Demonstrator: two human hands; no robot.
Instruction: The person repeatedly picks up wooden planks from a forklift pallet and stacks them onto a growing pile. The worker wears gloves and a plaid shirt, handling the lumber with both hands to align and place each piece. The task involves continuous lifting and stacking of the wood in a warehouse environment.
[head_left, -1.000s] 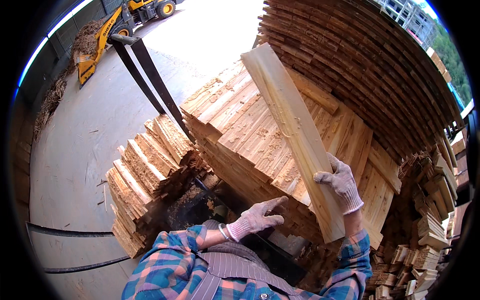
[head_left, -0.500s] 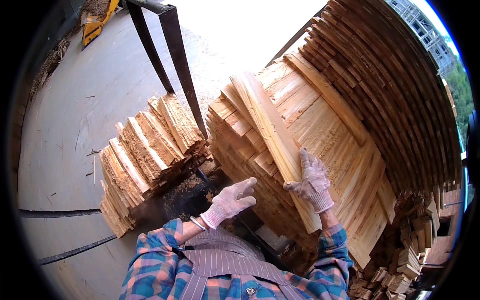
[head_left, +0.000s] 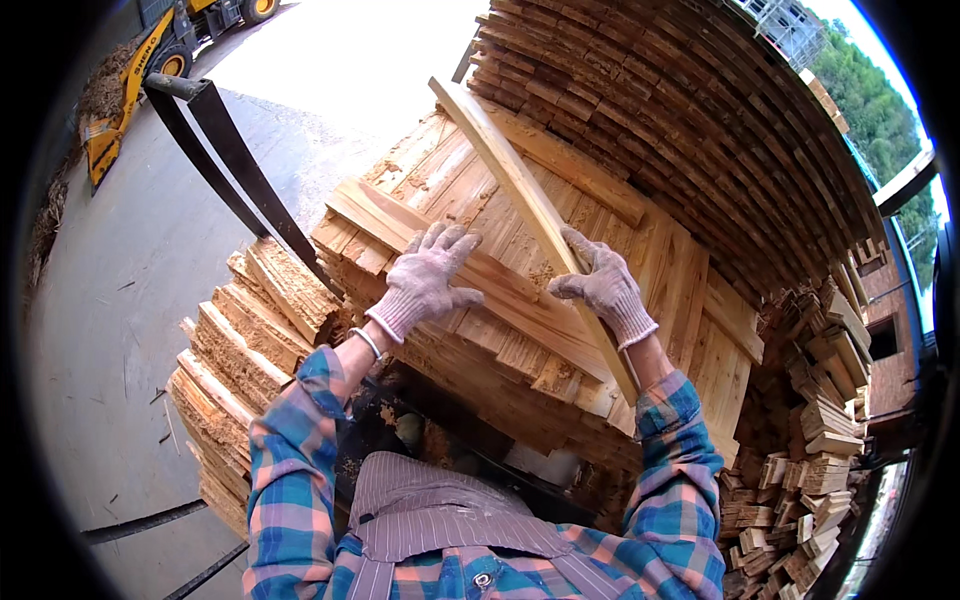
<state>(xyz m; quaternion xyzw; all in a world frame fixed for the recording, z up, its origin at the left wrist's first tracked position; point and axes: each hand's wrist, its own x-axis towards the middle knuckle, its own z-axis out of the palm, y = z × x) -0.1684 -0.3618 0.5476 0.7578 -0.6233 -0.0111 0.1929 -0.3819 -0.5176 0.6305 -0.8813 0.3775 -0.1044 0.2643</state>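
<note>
My gloved right hand [head_left: 606,287] grips a long wooden board [head_left: 530,192] near its lower end, the thumb on one side and the fingers on the other. The board is tilted up on its edge above the stack. My gloved left hand [head_left: 430,275] is spread, fingers apart, over a second board [head_left: 490,287] lying flat on the stack; whether it touches that board I cannot tell. Both boards slant from far left to near right. Beneath them is a wide layer of flat planks [head_left: 440,165] dusted with sawdust.
A tall wall of stacked planks [head_left: 680,100] rises at the far right. Rough slabs [head_left: 240,335] stand at the left beside a dark metal frame [head_left: 235,150]. Loose offcuts [head_left: 800,490] are heaped at lower right. A yellow loader [head_left: 135,85] is at the far left.
My right hand has tipped its board up on edge, exposing the board beneath. My left hand has moved forward over the stack and spread. The view has shifted to the right.
</note>
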